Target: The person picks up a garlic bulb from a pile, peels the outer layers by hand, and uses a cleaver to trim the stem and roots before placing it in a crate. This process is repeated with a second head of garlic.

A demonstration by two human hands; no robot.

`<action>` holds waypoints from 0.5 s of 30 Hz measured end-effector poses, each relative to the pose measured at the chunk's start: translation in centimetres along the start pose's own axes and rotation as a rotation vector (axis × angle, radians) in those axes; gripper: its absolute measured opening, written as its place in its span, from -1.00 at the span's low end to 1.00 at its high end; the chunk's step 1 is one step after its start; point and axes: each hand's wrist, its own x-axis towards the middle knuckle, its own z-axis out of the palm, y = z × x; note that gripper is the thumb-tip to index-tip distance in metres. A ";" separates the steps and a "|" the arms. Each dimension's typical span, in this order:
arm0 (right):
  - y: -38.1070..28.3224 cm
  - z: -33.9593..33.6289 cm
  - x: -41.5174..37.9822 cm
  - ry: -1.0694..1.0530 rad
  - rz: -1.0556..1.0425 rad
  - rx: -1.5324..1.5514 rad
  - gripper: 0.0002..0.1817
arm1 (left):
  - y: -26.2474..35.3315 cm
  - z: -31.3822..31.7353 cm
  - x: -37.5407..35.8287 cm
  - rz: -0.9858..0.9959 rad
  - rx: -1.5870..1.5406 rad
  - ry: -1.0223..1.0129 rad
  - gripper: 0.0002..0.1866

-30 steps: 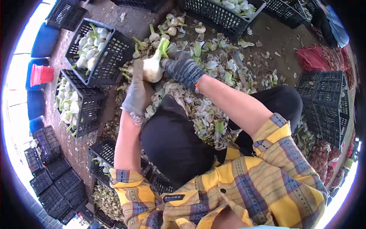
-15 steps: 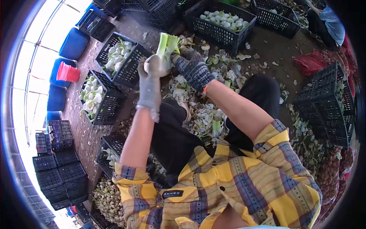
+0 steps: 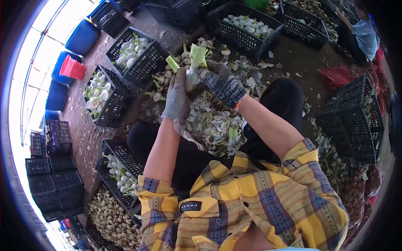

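My left hand (image 3: 178,98), in a light grey glove, is closed around a garlic bulb whose cut green stem (image 3: 172,64) sticks out above the fingers. Most of the bulb is hidden behind the glove. Beside it, my right hand (image 3: 224,85), in a dark patterned knit glove, is closed on a loosened outer skin (image 3: 197,56), pale green at the top and whitish below. The two hands are close together. Under them lie unpeeled garlic bulbs (image 3: 159,79) and a heap of peeled skins (image 3: 213,125).
Black crates of white bulbs stand at the left (image 3: 100,96), upper left (image 3: 136,52), lower left (image 3: 121,173) and top (image 3: 249,27). Brownish bulbs (image 3: 111,217) are piled lower left. A crate stack (image 3: 349,121) stands right. Another person (image 3: 363,35) sits upper right.
Both hands have moved slightly right and down. The green-topped skin is now apart from the stem in my left hand; before, they were together. My left knee has swung outward.
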 end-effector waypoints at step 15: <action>2.1 2.0 -0.2 -0.287 0.102 -0.812 -0.50 | 0.7 -9.4 -3.0 0.171 -0.250 0.136 -0.60</action>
